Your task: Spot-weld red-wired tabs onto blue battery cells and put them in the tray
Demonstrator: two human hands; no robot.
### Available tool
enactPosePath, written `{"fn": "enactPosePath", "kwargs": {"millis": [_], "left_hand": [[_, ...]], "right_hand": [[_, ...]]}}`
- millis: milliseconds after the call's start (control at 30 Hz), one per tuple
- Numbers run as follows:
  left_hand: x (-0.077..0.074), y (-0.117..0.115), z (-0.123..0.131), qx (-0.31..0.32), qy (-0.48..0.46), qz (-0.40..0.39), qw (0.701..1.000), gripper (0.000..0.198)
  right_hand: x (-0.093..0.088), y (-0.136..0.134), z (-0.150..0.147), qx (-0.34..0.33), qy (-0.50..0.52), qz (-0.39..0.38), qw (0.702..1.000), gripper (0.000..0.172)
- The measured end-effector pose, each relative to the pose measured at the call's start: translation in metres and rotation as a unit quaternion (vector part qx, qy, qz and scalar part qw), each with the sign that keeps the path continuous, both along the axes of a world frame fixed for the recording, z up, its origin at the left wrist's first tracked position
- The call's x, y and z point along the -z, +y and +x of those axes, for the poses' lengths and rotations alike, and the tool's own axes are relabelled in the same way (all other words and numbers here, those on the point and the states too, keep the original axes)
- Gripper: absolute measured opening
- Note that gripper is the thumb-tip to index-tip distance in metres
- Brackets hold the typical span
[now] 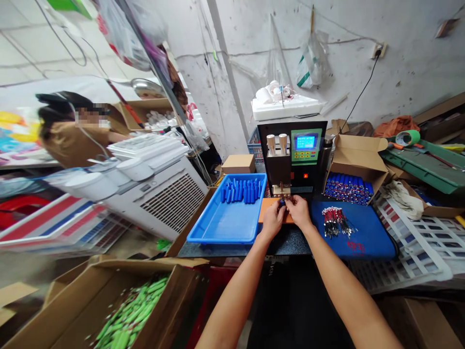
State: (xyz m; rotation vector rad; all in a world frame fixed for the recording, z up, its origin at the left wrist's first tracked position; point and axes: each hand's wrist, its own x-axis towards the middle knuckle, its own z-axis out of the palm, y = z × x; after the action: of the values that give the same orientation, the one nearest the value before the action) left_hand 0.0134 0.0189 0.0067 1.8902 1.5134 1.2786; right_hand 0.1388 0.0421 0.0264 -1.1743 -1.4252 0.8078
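Note:
My left hand (273, 220) and my right hand (300, 212) meet over an orange pad (266, 210). Their fingers close round the end of a blue battery cell (282, 202), mostly hidden. Right above it are the thin electrodes (282, 189) of a black spot welder (259, 133) with a lit blue screen (305, 142). Whether the cell touches the electrodes I cannot tell. To the left, several blue battery cells (238, 191) lie in a blue tray (225, 233). On the right, red and black wire leads (336, 222) rest on a blue mat (374, 235).
An open cardboard box (359, 150) of blue cells stands behind the mat. White plastic crates (417, 252) flank the bench on the right. Below left is a carton (69, 303) holding green pieces. Another person (72, 140) bends over at the far left, beyond a white slatted unit (170, 198).

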Motion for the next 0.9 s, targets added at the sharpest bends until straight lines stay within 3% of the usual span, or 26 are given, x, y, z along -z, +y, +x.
{"fn": "enactPosePath", "kwargs": {"millis": [900], "left_hand": [[-0.0001, -0.0005, -0.0011, -0.011, 0.014, -0.012, 1.0, 0.027]], "right_hand": [[-0.0073, -0.0052, -0.0032, 0.009, -0.035, 0.002, 0.999, 0.019]]}}
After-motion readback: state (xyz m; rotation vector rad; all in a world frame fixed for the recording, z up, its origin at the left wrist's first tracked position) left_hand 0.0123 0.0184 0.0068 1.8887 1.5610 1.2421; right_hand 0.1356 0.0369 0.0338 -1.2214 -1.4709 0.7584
